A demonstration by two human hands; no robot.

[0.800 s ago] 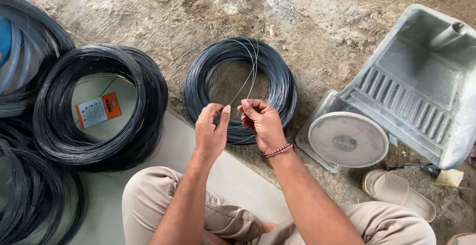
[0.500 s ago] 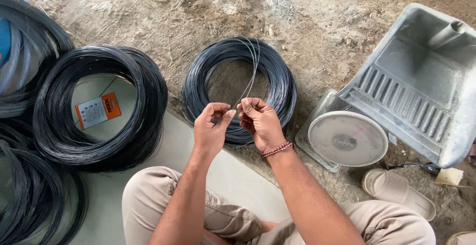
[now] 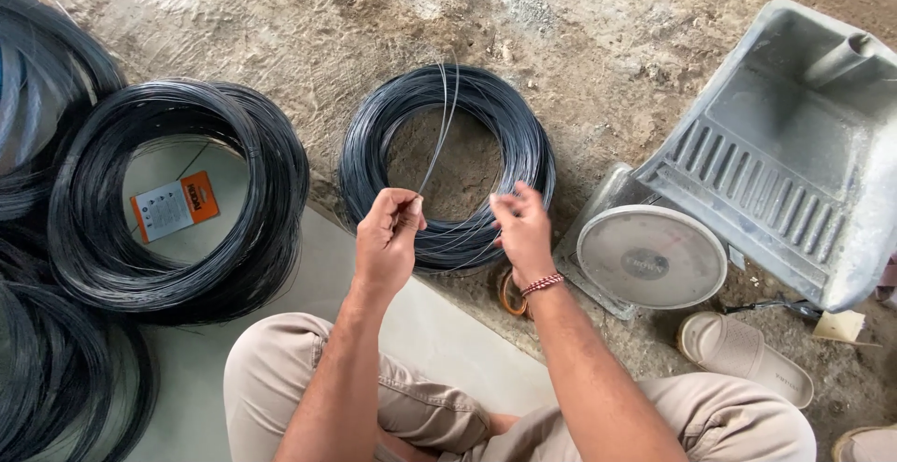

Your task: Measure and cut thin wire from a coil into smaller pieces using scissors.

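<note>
A small coil of dark wire (image 3: 523, 144) lies on the dirt floor in front of me. My left hand (image 3: 388, 238) is closed on thin wire strands (image 3: 439, 135) that rise from its fingertips and run back to the coil's far side. My right hand (image 3: 521, 233), with a red bead bracelet at the wrist, hovers over the coil's near right edge; its fingers pinch a strand that stretches across toward the left hand. The hands are about a hand's width apart.
A bigger wire coil (image 3: 271, 191) with an orange and white tag (image 3: 176, 205) inside lies left, on a pale mat (image 3: 430, 331). More coils (image 3: 47, 369) crowd the left edge. At right are a round weighing scale (image 3: 651, 256), a grey plastic scoop (image 3: 794, 163) and a sandal (image 3: 743, 355).
My two hands were close together over the coil's near edge; they have drawn apart, the left going left and the right going right, with wire stretched between them.
</note>
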